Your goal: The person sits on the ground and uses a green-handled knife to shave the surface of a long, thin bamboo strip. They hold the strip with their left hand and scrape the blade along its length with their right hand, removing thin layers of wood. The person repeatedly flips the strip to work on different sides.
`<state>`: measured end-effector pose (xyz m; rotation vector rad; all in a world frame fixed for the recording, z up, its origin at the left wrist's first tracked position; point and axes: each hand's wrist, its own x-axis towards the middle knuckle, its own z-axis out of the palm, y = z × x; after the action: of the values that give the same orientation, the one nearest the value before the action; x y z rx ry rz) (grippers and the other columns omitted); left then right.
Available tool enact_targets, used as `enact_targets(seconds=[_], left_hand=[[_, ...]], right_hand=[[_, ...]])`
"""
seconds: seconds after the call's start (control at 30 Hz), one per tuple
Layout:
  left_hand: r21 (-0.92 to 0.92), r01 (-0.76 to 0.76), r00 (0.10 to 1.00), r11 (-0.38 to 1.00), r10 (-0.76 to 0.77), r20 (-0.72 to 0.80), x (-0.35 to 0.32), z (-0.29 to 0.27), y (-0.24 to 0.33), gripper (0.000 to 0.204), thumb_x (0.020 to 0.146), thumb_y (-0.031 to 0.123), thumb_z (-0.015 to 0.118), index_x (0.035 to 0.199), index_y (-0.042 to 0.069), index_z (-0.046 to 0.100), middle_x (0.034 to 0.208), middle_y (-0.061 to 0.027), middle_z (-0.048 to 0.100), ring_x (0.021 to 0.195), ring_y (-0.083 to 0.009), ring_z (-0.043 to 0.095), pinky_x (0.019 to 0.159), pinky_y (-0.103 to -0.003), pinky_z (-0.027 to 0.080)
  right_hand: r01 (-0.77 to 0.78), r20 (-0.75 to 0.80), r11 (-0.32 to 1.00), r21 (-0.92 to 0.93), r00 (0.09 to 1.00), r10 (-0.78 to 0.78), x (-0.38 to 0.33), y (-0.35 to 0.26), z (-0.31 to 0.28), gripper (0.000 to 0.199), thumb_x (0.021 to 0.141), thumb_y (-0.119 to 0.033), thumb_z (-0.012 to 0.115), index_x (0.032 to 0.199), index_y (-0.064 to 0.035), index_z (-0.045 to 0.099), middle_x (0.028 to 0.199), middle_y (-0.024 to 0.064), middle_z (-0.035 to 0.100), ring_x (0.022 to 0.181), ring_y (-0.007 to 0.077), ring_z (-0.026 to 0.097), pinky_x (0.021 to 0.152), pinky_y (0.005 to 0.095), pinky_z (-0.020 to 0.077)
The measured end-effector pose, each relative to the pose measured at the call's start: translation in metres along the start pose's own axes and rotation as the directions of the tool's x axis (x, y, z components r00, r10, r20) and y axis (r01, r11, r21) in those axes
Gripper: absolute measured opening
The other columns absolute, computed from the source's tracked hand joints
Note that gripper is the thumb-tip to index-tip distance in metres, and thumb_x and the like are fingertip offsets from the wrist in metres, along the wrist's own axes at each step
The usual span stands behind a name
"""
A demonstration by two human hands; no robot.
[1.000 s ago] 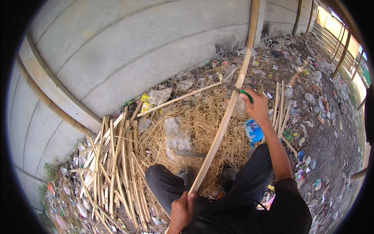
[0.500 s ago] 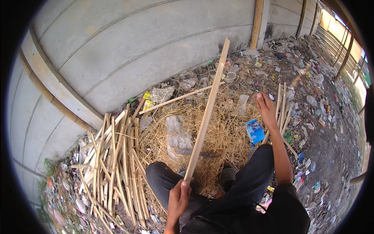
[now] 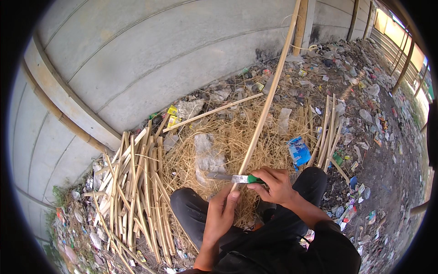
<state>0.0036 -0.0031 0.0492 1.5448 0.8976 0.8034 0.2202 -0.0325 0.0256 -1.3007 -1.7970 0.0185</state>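
Note:
A long bamboo strip slants up and away from my lap, past the picture's top edge. My left hand is closed round its lower end, thumb along it. My right hand grips the green handle of a knife, whose blade lies across the strip just above my left thumb. Behind the knife, the grey blade of another tool shows in part by a pale stone block. Straw-like bamboo shavings cover the ground in front of my crossed legs.
A big pile of bamboo strips lies at my left, and a smaller bundle at my right. One strip rests beyond the stone. A blue packet sits on the shavings. Litter surrounds me; a concrete wall stands ahead.
My right hand has come from the bundle at the right to the strip and now holds the green-handled knife. The strip reaches higher and leans farther right; my left hand has moved slightly up.

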Motion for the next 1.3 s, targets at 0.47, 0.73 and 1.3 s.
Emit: enact_targets(seconds=[0.47, 0.73, 1.3], left_hand=[[0.185, -0.043, 0.993, 0.982, 0.063, -0.1, 0.001, 0.003, 0.005, 0.028, 0.112, 0.022, 0.063, 0.109, -0.005, 0.068, 0.073, -0.0056, 0.057, 0.067, -0.012, 0.049, 0.062, -0.031, 0.043], [0.208, -0.089, 0.986, 0.974, 0.116, -0.118, -0.006, 0.005, 0.011, 0.039, 0.111, 0.02, 0.062, 0.14, -0.007, 0.066, 0.077, -0.0076, 0.06, 0.07, -0.0141, 0.054, 0.066, -0.032, 0.047], [0.229, 0.102, 0.994, 0.968, -0.093, -0.049, -0.051, -0.009, -0.011, 0.036, 0.111, 0.019, 0.063, 0.14, -0.002, 0.068, 0.084, -0.0173, 0.068, 0.075, -0.0205, 0.063, 0.074, -0.035, 0.053]], right_hand=[[0.03, -0.033, 1.0, 0.008, 0.999, -0.03, 0.016, -0.008, -0.006, 0.034, 0.086, -0.029, 0.09, 0.105, -0.0053, 0.074, 0.085, 0.0082, 0.076, 0.066, 0.0239, 0.074, 0.055, 0.0329, 0.0549], [0.018, -0.081, 0.999, -0.05, 0.996, -0.022, 0.024, 0.01, -0.018, 0.027, 0.089, -0.028, 0.088, 0.104, -0.009, 0.075, 0.086, 0.0056, 0.077, 0.066, 0.0234, 0.073, 0.056, 0.0346, 0.0552], [-0.329, -0.298, 0.94, -0.094, 0.91, 0.289, 0.055, 0.108, -0.065, 0.036, 0.105, -0.037, 0.072, 0.11, -0.0014, 0.075, 0.078, 0.0099, 0.072, 0.058, 0.0172, 0.059, 0.055, 0.0335, 0.045]])
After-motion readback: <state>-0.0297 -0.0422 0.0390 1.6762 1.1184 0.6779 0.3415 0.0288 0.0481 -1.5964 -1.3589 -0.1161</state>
